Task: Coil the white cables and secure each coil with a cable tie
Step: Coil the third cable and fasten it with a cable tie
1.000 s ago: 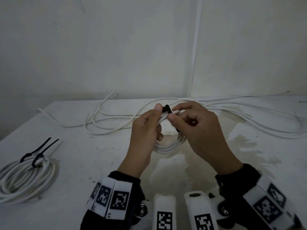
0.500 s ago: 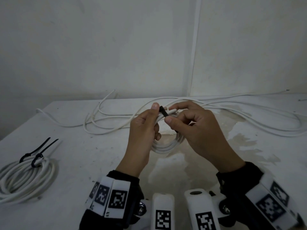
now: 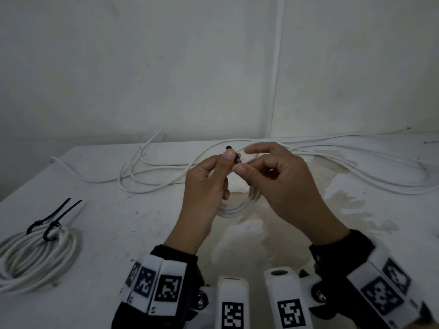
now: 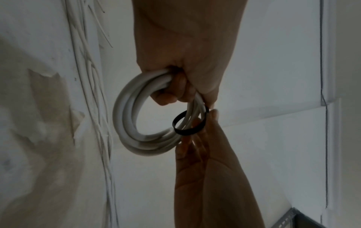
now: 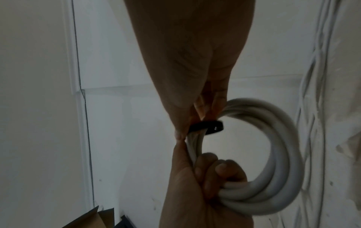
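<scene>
our left hand [image 3: 206, 186] grips the springy white coil [image 4: 136, 123], held above the table [image 3: 107, 233] at 12 o'clock; our right hand [image 3: 280, 184] pinches the slick black cable tie [image 4: 187, 125] looped round it. best gripped beside the tie.

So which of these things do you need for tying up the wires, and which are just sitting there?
For the job:
- small white coil, gripped by the left hand
- black cable tie, looped loosely round it, pinched by the right hand
- loose white cables, not coiled yet

Just sitting there:
- finished coil, already tied
- cardboard box
</scene>
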Tool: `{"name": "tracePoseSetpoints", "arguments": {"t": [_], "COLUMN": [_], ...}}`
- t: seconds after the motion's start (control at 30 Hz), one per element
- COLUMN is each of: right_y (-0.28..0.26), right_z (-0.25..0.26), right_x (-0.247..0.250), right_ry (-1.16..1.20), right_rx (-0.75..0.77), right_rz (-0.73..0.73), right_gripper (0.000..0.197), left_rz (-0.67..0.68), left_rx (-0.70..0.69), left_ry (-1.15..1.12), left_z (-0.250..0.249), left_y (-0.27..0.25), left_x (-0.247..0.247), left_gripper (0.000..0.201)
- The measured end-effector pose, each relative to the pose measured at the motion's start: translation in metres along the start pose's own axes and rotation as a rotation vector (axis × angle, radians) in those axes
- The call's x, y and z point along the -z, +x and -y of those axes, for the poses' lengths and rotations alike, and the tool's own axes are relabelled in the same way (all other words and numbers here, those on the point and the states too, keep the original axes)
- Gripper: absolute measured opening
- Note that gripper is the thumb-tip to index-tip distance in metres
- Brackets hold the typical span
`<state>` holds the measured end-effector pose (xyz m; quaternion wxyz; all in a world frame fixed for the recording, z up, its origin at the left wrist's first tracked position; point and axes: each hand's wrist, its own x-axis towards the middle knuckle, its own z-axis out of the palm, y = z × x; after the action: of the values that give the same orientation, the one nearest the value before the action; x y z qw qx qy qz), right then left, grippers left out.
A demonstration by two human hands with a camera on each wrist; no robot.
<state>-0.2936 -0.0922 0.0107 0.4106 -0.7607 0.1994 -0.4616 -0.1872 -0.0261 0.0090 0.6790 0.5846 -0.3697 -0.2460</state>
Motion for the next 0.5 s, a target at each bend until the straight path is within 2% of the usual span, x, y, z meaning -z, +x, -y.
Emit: {"name": "tracePoseSetpoints", "arguments": {"t": [0.17,0.4,0.5], "right_y": [0.0,-0.001,-0.001], "right_z": [-0.003,0.0,-0.001], "right_x": [0.002,-0.008,-0.009], "right_ry": [-0.055,-0.029,-0.019], "right_rx": [0.025,0.101,0.09], "right_rz": [0.111,-0.042,-0.025], "right_gripper": [0.012,0.011,0.01], "left_rz": [-0.058,-0.031,-0.03], "left_rx": [0.011,0.019,0.049], "left_ry": [-0.101,-0.114,-0.106], "left_z": [-0.001,0.002,0.002], "left_y": [0.005,0.0,0.001], "left_x": [0.006,-0.003,-0.003], "left_gripper": [0.024,0.019,0.018]}}
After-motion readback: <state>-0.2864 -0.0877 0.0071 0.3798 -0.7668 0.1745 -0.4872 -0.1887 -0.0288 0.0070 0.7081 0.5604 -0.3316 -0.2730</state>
